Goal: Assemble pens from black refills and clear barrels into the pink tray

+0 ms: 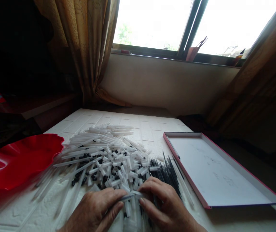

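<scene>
My left hand (pixel 96 211) and my right hand (pixel 163 206) rest at the near edge of the white table (pixel 150 129), fingertips meeting. Between them they pinch a thin clear plastic tube (pixel 129 195), lying roughly level. Just beyond the fingers spreads a big heap of clear pen tubes and short caps (pixel 104 151) mixed with small black pieces. A bundle of thin black refills (pixel 167 169) lies beside my right hand, partly under it.
A red wavy-rimmed bowl (pixel 14 161) sits at the left. A shallow white tray with a pink rim (pixel 215 170) lies at the right, nothing in it. Behind are a curtain (pixel 87 48), a wall and a window sill with small items.
</scene>
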`<state>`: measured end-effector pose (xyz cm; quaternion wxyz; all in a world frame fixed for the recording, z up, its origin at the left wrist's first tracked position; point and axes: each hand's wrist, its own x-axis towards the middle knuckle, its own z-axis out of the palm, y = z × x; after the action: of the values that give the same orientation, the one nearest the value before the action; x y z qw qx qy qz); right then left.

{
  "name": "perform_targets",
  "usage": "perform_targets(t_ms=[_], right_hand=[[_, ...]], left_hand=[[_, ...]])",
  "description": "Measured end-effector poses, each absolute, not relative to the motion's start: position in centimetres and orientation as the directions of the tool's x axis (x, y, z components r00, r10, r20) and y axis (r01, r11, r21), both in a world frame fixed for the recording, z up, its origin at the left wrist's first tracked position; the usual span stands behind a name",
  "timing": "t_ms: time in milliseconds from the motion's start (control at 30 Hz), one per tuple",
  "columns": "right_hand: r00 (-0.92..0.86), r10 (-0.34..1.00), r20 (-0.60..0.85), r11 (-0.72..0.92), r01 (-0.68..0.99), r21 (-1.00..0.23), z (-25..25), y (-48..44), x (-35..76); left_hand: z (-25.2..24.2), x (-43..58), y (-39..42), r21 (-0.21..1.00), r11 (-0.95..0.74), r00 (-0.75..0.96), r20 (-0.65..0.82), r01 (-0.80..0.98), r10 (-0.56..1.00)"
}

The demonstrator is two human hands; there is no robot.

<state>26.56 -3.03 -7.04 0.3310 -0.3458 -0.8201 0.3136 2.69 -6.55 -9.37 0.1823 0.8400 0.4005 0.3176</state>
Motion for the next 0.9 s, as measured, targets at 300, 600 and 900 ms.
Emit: perform_targets(t_ms=[300,600,900], right_hand=[[-0.573,0.74,0.352,0.605,0.339,-0.72,-7.9,-3.0,26.3],[-0.656,0.748,0.102,0.425,0.355,-0.833,-7.7,-3.3,26.1],[-0.65,0.74,0.176,0.477,0.322,-0.818,-8.1,-3.5,25.6]], left_hand=[[-10.3,2.6,-6.7,0.32,-0.673,0.531,0.43,0.667,0.73],[-8.4,3.4,-7.2,0.202,-0.665,0.573,0.369,0.72,0.732],[-8.3,3.5,-7.6,0.19,-0.667,0.575,0.376,0.72,0.727]])
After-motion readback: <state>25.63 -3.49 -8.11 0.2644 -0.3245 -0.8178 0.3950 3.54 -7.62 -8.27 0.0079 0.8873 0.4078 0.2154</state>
